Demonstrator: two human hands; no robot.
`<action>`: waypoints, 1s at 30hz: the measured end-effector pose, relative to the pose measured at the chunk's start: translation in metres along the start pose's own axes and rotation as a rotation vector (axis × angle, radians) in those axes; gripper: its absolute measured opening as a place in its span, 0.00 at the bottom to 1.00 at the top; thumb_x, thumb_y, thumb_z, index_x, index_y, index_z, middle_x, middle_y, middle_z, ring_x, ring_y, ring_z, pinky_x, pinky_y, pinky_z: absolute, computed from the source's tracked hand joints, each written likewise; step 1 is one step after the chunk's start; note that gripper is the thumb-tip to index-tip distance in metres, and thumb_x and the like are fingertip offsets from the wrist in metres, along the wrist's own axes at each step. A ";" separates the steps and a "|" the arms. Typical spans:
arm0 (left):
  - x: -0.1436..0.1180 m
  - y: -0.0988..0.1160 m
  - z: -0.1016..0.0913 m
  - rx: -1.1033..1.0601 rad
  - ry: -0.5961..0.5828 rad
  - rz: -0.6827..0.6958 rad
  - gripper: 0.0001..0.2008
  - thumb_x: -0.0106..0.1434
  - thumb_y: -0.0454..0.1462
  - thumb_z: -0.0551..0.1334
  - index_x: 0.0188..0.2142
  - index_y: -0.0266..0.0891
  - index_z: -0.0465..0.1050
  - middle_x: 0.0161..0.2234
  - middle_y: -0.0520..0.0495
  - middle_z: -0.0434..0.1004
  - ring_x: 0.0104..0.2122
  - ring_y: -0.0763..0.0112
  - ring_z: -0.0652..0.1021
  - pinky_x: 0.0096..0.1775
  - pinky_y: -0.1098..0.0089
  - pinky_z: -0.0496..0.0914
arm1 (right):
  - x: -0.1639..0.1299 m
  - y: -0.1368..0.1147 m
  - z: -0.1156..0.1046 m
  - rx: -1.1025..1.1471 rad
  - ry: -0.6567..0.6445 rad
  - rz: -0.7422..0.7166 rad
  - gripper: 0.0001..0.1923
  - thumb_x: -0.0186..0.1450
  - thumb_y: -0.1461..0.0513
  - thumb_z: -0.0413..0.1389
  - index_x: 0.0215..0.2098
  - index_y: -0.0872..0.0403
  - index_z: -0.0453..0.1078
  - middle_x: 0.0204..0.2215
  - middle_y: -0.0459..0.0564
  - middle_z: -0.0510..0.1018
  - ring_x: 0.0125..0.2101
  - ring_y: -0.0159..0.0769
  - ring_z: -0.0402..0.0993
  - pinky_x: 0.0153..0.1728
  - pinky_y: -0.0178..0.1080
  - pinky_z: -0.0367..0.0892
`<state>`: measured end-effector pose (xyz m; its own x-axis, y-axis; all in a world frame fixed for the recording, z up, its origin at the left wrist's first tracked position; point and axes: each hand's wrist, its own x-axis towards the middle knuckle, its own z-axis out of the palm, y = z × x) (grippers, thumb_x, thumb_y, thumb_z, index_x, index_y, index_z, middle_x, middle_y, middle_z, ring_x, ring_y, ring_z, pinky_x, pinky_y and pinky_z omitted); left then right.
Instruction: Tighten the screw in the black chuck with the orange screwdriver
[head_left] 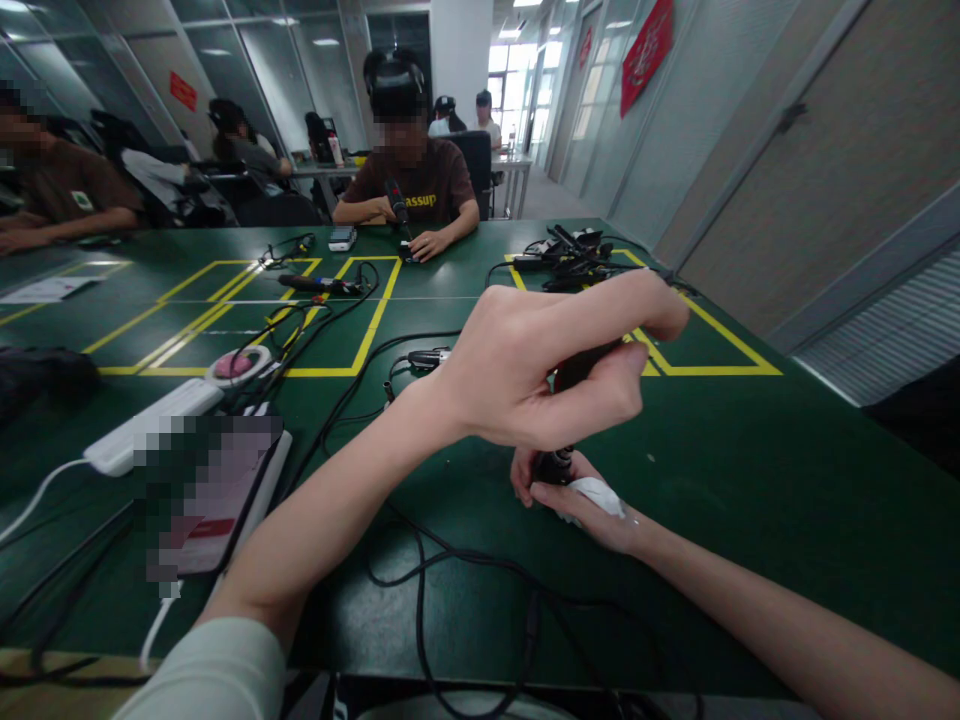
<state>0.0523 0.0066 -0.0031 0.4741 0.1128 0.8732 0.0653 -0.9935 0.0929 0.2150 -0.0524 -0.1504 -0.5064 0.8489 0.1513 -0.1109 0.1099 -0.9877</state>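
Note:
My left hand is raised over the green table, fingers wrapped around a dark tool handle with a red trim, held roughly upright. Below it my right hand rests on the table, palm up. Its fingers pinch the tool's dark lower end and hold a small white piece. Most of the tool is hidden by my left hand.
Black cables loop across the near table. A white power strip and a blurred flat item lie at left. A pile of black cables and tools sits far right. A person opposite holds a similar tool; others sit at left.

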 end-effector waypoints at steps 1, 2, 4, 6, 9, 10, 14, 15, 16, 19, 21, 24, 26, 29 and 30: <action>0.000 0.000 0.000 0.000 0.000 0.004 0.12 0.66 0.34 0.50 0.38 0.41 0.73 0.27 0.51 0.78 0.20 0.78 0.71 0.28 0.74 0.70 | 0.000 0.000 0.000 -0.002 -0.001 -0.004 0.24 0.66 0.41 0.65 0.34 0.51 0.69 0.28 0.45 0.71 0.29 0.37 0.66 0.34 0.41 0.61; 0.000 0.000 0.000 0.000 0.002 0.009 0.12 0.66 0.34 0.51 0.38 0.41 0.73 0.27 0.51 0.77 0.20 0.78 0.71 0.28 0.74 0.69 | 0.000 0.001 0.000 -0.002 -0.002 -0.007 0.24 0.66 0.41 0.65 0.34 0.51 0.69 0.28 0.45 0.71 0.29 0.37 0.65 0.33 0.41 0.61; 0.000 -0.001 0.000 0.006 0.007 0.013 0.11 0.65 0.34 0.51 0.38 0.41 0.73 0.27 0.51 0.77 0.19 0.79 0.70 0.28 0.74 0.69 | 0.000 0.001 0.000 0.001 -0.010 -0.004 0.24 0.66 0.41 0.65 0.34 0.51 0.69 0.28 0.45 0.71 0.29 0.38 0.66 0.33 0.41 0.61; 0.000 -0.001 0.000 0.018 0.002 0.011 0.11 0.66 0.34 0.51 0.38 0.41 0.72 0.27 0.52 0.78 0.19 0.79 0.70 0.27 0.74 0.69 | 0.000 0.001 0.000 0.006 -0.012 0.001 0.23 0.66 0.42 0.65 0.34 0.51 0.69 0.28 0.46 0.71 0.30 0.38 0.66 0.33 0.41 0.62; 0.000 0.000 0.000 0.022 0.000 0.013 0.10 0.66 0.34 0.52 0.38 0.41 0.72 0.27 0.52 0.78 0.19 0.79 0.70 0.27 0.75 0.69 | 0.000 0.001 0.000 0.010 -0.005 -0.001 0.23 0.66 0.42 0.66 0.34 0.51 0.69 0.28 0.45 0.71 0.29 0.37 0.66 0.33 0.41 0.62; 0.000 0.000 0.000 0.020 0.000 0.014 0.10 0.66 0.34 0.52 0.38 0.41 0.72 0.27 0.52 0.78 0.19 0.79 0.70 0.27 0.75 0.69 | 0.000 0.001 0.000 0.009 -0.005 -0.004 0.23 0.66 0.42 0.66 0.34 0.51 0.69 0.28 0.45 0.71 0.29 0.37 0.66 0.33 0.41 0.62; 0.001 0.001 -0.001 0.012 0.006 0.019 0.11 0.65 0.33 0.52 0.37 0.40 0.73 0.26 0.51 0.77 0.20 0.79 0.69 0.27 0.75 0.69 | 0.000 0.001 -0.001 0.009 -0.014 -0.011 0.24 0.66 0.41 0.65 0.34 0.51 0.68 0.29 0.45 0.71 0.29 0.36 0.65 0.33 0.41 0.60; 0.001 0.001 -0.001 0.011 0.006 0.022 0.11 0.65 0.33 0.52 0.37 0.40 0.73 0.26 0.51 0.77 0.20 0.79 0.69 0.27 0.75 0.69 | 0.000 0.000 -0.001 0.006 -0.015 -0.012 0.24 0.66 0.41 0.65 0.35 0.51 0.68 0.29 0.45 0.71 0.29 0.36 0.65 0.33 0.41 0.60; 0.001 0.001 -0.001 0.011 0.005 0.027 0.11 0.64 0.33 0.52 0.37 0.40 0.73 0.26 0.51 0.77 0.20 0.79 0.70 0.27 0.75 0.68 | 0.000 0.000 -0.001 0.002 -0.014 -0.010 0.24 0.66 0.41 0.65 0.35 0.51 0.69 0.29 0.45 0.71 0.29 0.37 0.65 0.33 0.41 0.61; 0.001 0.000 0.000 0.020 0.002 0.023 0.11 0.64 0.33 0.52 0.37 0.41 0.73 0.26 0.52 0.77 0.20 0.79 0.70 0.26 0.75 0.68 | 0.000 -0.001 -0.001 -0.010 -0.012 -0.013 0.23 0.66 0.42 0.65 0.35 0.51 0.69 0.29 0.45 0.71 0.30 0.37 0.65 0.33 0.41 0.61; 0.001 0.000 0.001 0.018 0.007 0.021 0.11 0.64 0.34 0.52 0.37 0.41 0.72 0.26 0.53 0.76 0.19 0.79 0.70 0.26 0.75 0.68 | 0.000 0.000 0.000 -0.009 -0.011 -0.017 0.23 0.66 0.42 0.65 0.35 0.51 0.69 0.29 0.45 0.71 0.30 0.37 0.65 0.33 0.41 0.61; 0.001 0.000 0.001 0.017 0.004 0.017 0.11 0.65 0.34 0.51 0.37 0.41 0.72 0.26 0.52 0.77 0.19 0.80 0.69 0.26 0.75 0.68 | 0.001 0.002 0.000 -0.004 -0.008 -0.016 0.22 0.67 0.43 0.65 0.35 0.51 0.68 0.29 0.45 0.70 0.29 0.37 0.65 0.32 0.40 0.62; 0.000 0.000 0.001 0.020 0.000 0.009 0.11 0.65 0.34 0.51 0.37 0.41 0.72 0.26 0.52 0.77 0.19 0.80 0.69 0.26 0.75 0.68 | 0.001 0.003 0.001 -0.010 0.000 -0.017 0.22 0.67 0.43 0.65 0.35 0.51 0.68 0.28 0.45 0.70 0.29 0.37 0.65 0.32 0.40 0.62; 0.000 0.000 0.001 0.022 0.003 0.007 0.10 0.65 0.34 0.52 0.37 0.41 0.72 0.26 0.53 0.77 0.19 0.79 0.70 0.27 0.74 0.68 | 0.000 0.003 0.001 -0.013 0.009 -0.015 0.21 0.67 0.44 0.65 0.35 0.51 0.68 0.28 0.45 0.70 0.29 0.37 0.65 0.32 0.40 0.63; 0.000 0.000 0.001 0.021 0.005 0.010 0.10 0.65 0.34 0.52 0.37 0.41 0.72 0.26 0.52 0.77 0.19 0.79 0.70 0.27 0.74 0.68 | 0.000 0.004 0.001 -0.011 0.010 -0.015 0.21 0.67 0.44 0.65 0.35 0.51 0.68 0.28 0.45 0.71 0.29 0.37 0.65 0.32 0.39 0.63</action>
<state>0.0532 0.0065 -0.0031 0.4706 0.1028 0.8764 0.0787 -0.9941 0.0743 0.2133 -0.0523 -0.1538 -0.4962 0.8522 0.1658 -0.1088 0.1284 -0.9857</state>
